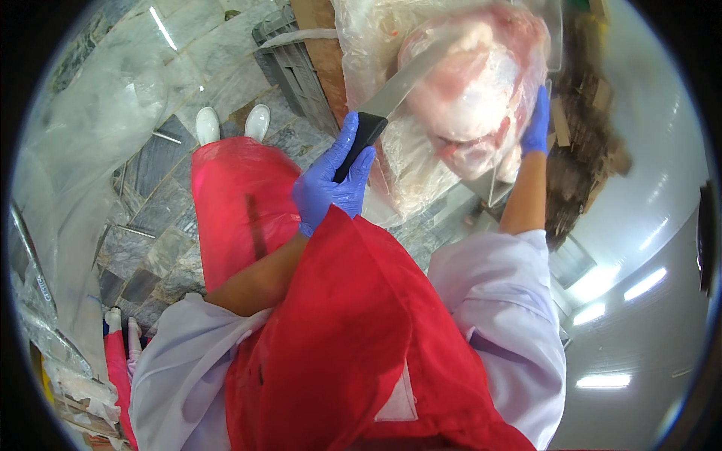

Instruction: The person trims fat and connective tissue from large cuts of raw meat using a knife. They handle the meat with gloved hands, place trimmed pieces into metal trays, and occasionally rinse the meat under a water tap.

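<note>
My left hand (331,184), in a blue glove, grips the black handle of a knife (361,141); its broad steel blade slants up and to the right over a large piece of raw meat (474,98) with pale fat and pink flesh. My right hand (535,128), also gloved, is at the meat's right side, its fingers partly hidden behind it. The meat rests on a clear plastic sheet (398,177) at the upper middle of the view.
A grey crate (289,71) stands beside a brown board (316,22). Clear plastic (83,150) and metal rods line the left. Below are marble floor tiles (143,248), white boots (207,125) and a red apron (323,316). Brown, cardboard-like material (587,150) lies to the right.
</note>
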`<state>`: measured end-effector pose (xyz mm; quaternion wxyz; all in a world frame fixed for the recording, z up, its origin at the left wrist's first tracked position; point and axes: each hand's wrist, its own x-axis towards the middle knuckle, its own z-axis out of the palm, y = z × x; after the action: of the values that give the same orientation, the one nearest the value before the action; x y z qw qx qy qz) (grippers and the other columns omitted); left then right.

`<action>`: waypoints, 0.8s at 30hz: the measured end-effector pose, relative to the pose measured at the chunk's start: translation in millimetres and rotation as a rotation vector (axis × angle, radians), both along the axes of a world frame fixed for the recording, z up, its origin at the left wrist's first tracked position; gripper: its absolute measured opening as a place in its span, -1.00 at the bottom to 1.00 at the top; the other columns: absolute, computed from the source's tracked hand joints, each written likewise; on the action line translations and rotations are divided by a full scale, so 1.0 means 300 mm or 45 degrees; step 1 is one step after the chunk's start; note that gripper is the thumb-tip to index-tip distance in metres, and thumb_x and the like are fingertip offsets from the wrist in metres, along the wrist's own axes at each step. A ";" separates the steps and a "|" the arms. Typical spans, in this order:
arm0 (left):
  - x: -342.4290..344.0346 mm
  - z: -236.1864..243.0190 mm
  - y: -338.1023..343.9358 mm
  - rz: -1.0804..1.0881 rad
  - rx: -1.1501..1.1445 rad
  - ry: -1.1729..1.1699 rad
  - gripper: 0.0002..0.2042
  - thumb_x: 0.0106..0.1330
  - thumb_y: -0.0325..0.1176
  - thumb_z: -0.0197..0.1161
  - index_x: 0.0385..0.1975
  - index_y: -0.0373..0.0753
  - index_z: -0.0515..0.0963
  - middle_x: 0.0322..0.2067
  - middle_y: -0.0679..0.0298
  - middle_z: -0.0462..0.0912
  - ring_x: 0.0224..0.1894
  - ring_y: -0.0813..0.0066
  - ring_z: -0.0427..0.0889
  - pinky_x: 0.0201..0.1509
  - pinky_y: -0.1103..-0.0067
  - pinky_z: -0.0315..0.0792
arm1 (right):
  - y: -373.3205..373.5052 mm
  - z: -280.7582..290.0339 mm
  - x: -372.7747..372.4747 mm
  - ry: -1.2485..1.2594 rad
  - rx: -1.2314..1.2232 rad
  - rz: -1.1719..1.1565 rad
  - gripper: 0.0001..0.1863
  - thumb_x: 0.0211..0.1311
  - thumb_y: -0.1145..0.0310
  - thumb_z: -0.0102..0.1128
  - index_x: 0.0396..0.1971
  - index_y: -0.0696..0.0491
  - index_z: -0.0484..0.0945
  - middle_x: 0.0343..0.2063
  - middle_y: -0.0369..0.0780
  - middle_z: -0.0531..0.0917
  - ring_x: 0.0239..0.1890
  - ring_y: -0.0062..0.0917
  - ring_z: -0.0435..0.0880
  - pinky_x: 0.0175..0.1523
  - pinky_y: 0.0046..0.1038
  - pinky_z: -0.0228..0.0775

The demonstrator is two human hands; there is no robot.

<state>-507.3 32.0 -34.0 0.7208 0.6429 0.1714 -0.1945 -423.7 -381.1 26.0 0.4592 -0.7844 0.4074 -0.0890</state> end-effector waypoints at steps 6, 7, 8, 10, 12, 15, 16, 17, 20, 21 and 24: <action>-0.023 0.007 -0.020 0.110 -0.118 0.028 -0.52 0.28 -0.27 0.38 0.22 -0.03 0.50 -0.17 0.17 0.75 -0.26 0.70 0.63 -0.16 0.61 0.52 | -0.047 -0.022 -0.006 0.011 -0.084 0.002 -0.23 0.30 -0.05 0.18 0.29 0.22 0.25 0.19 -0.09 0.43 0.20 -0.38 0.43 0.30 -0.38 0.24; 0.001 0.002 0.014 -0.014 -0.131 -0.004 -0.53 0.29 -0.27 0.37 0.22 -0.04 0.49 -0.15 0.17 0.74 -0.24 0.70 0.63 -0.14 0.61 0.51 | -0.085 -0.028 -0.006 0.054 -0.108 0.043 -0.23 0.29 -0.06 0.18 0.28 0.22 0.26 0.19 -0.10 0.44 0.19 -0.39 0.44 0.30 -0.39 0.24; 0.057 -0.009 0.085 -0.146 -0.142 -0.033 -0.53 0.29 -0.28 0.36 0.22 -0.05 0.49 -0.13 0.17 0.74 -0.21 0.70 0.63 -0.11 0.61 0.51 | -0.116 -0.033 -0.015 0.098 -0.131 0.078 -0.23 0.28 -0.06 0.19 0.27 0.22 0.27 0.18 -0.10 0.45 0.18 -0.39 0.45 0.29 -0.39 0.24; 0.164 0.011 0.238 -0.375 -0.018 -0.142 -0.55 0.30 -0.30 0.34 0.21 -0.06 0.50 -0.11 0.15 0.73 -0.18 0.67 0.64 -0.08 0.60 0.51 | -0.142 0.018 0.001 0.170 0.020 0.152 -0.22 0.27 -0.12 0.18 0.27 0.18 0.29 0.16 -0.13 0.47 0.14 -0.42 0.47 0.28 -0.40 0.25; 0.294 0.082 0.362 -0.598 0.265 -0.253 -0.57 0.30 -0.32 0.34 0.19 -0.04 0.52 -0.14 0.10 0.73 -0.20 0.54 0.69 -0.09 0.56 0.52 | -0.079 0.059 0.086 0.286 0.027 0.122 -0.20 0.26 -0.18 0.15 0.30 0.13 0.28 0.19 -0.16 0.46 0.19 -0.41 0.46 0.31 -0.38 0.25; 0.440 0.188 0.460 -0.999 0.582 -0.367 -0.56 0.30 -0.39 0.31 0.21 -0.09 0.51 -0.27 0.12 0.71 -0.33 0.62 0.57 -0.16 0.61 0.48 | -0.052 0.065 0.143 0.255 0.118 0.203 -0.15 0.34 -0.17 0.04 0.42 0.11 0.13 0.29 -0.18 0.40 0.25 -0.43 0.44 0.34 -0.40 0.22; 0.463 0.204 0.467 -0.987 0.562 -0.420 -0.56 0.30 -0.39 0.30 0.21 -0.10 0.51 -0.29 0.14 0.71 -0.34 0.61 0.57 -0.17 0.61 0.47 | -0.068 0.056 0.164 0.269 0.179 0.189 -0.17 0.35 -0.16 0.03 0.42 0.11 0.14 0.29 -0.19 0.39 0.25 -0.44 0.44 0.34 -0.40 0.22; 0.478 0.214 0.471 -0.973 0.529 -0.465 -0.56 0.30 -0.39 0.30 0.20 -0.10 0.51 -0.31 0.15 0.70 -0.35 0.60 0.56 -0.18 0.60 0.47 | -0.089 0.052 0.183 0.294 0.232 0.171 -0.18 0.36 -0.15 0.02 0.41 0.11 0.15 0.29 -0.19 0.39 0.25 -0.45 0.43 0.34 -0.41 0.22; 0.519 0.259 0.451 -1.045 0.600 -0.532 -0.58 0.31 -0.40 0.30 0.19 -0.10 0.52 -0.33 0.16 0.69 -0.37 0.59 0.55 -0.21 0.60 0.46 | -0.050 0.044 0.191 0.317 0.161 0.136 -0.22 0.37 -0.14 0.02 0.39 0.11 0.21 0.28 -0.18 0.41 0.25 -0.44 0.44 0.33 -0.41 0.23; 0.519 0.270 0.435 -1.091 0.654 -0.548 -0.58 0.31 -0.41 0.29 0.19 -0.10 0.53 -0.33 0.16 0.69 -0.38 0.59 0.55 -0.22 0.60 0.46 | -0.037 0.044 0.186 0.309 0.100 0.128 -0.23 0.37 -0.14 0.03 0.37 0.11 0.24 0.27 -0.18 0.42 0.24 -0.44 0.45 0.33 -0.40 0.23; 0.448 0.204 0.399 -0.990 0.391 -0.251 -0.55 0.29 -0.47 0.30 0.21 -0.11 0.51 -0.30 0.13 0.70 -0.35 0.60 0.55 -0.20 0.61 0.45 | -0.042 0.035 0.156 0.284 0.141 0.054 -0.27 0.38 -0.12 0.02 0.34 0.12 0.29 0.23 -0.18 0.47 0.18 -0.42 0.51 0.27 -0.39 0.32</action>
<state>-373.0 151.6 27.3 0.5028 0.7749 -0.1264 -0.3615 -377.0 -393.6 36.4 0.4555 -0.7714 0.4434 0.0312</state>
